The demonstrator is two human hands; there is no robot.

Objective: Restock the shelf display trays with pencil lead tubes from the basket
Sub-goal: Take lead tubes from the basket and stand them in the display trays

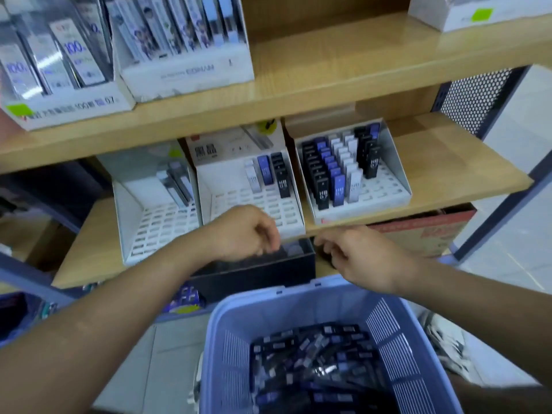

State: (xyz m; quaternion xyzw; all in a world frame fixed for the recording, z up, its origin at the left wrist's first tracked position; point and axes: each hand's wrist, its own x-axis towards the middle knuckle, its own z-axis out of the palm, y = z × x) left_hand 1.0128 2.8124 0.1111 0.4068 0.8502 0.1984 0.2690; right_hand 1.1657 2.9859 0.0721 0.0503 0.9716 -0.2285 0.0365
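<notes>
Down in the lilac basket by the shelf, the lead tubes sit in a heap. Left hand curls over a black box below the middle tray. Right hand is loosely curled beside it, and honestly can't tell if either pinches anything.

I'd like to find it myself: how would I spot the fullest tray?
Find the middle wooden shelf above the blue basket. Three white trays stand there side by side; take the right tray. Only it holds long rows of black, blue and white tubes.
</notes>
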